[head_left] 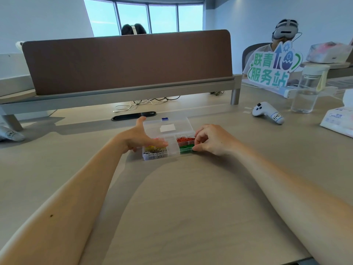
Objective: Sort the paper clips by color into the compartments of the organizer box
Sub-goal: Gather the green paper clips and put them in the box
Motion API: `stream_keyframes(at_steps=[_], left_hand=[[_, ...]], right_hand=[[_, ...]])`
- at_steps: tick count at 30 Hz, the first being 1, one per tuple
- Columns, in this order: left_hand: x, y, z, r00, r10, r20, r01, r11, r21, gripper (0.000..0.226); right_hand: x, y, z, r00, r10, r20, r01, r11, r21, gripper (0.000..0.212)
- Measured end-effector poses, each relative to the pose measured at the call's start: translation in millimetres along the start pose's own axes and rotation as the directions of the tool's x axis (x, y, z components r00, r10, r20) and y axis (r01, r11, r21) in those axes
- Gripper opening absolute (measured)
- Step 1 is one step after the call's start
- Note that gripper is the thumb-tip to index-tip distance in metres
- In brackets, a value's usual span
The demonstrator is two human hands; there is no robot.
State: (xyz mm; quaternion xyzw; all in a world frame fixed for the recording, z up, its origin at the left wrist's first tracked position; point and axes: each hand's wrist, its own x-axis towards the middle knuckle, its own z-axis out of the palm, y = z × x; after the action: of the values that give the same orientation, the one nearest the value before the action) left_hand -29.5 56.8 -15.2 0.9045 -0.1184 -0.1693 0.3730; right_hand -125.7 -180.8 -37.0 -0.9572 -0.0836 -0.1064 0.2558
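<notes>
Right hand (214, 139) first: its fingers (198, 137) are curled round the right end of the organizer box (173, 153), with the thumb at the front corner next to the green clips (186, 147). It's too small to tell whether there's also a clip pinched in there. The left hand (141, 138) is flat and relaxed. Its fingers (160, 144) lie straight across the left compartments and grip nothing, and the thumb sticks up beside the open lid (172, 124).

The box sits on the bench (191, 188) right between both hands, lid flipped back. The right side looks sorted to me, with red clips (185, 140) in the back compartment and green in front, each one colour. The middle strip (172, 144) looks empty.

The left side is where the work is. The front-left compartment holds a mixed pile (154, 151) of silvery and dark clips with some yellow at the back edge, and there's a bit of pinkish red under the left fingers. I'd call it roughly halfway, with that mixed pile left to split up. No loose clips on the bench that I can see.
</notes>
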Motion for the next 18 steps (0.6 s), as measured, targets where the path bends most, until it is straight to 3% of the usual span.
stream_keyframes(at_steps=[12,15,18], left_hand=[[6,-4,1,0.999,0.033,0.001,-0.033,0.998,0.06,0.118],[12,-5,-1,0.998,-0.009,-0.061,0.002,0.994,-0.11,0.117],[14,-10,-4,0.993,-0.037,-0.111,-0.002,0.943,-0.334,0.094]], right_hand=[[-3,-1,-3,1.0,0.0,0.02,0.0,1.0,0.008,0.014],[-3,0,-5,1.0,0.0,0.013,0.0,1.0,0.003,0.015],[-3,2,-6,1.0,0.005,0.019,-0.005,1.0,0.003,0.012]])
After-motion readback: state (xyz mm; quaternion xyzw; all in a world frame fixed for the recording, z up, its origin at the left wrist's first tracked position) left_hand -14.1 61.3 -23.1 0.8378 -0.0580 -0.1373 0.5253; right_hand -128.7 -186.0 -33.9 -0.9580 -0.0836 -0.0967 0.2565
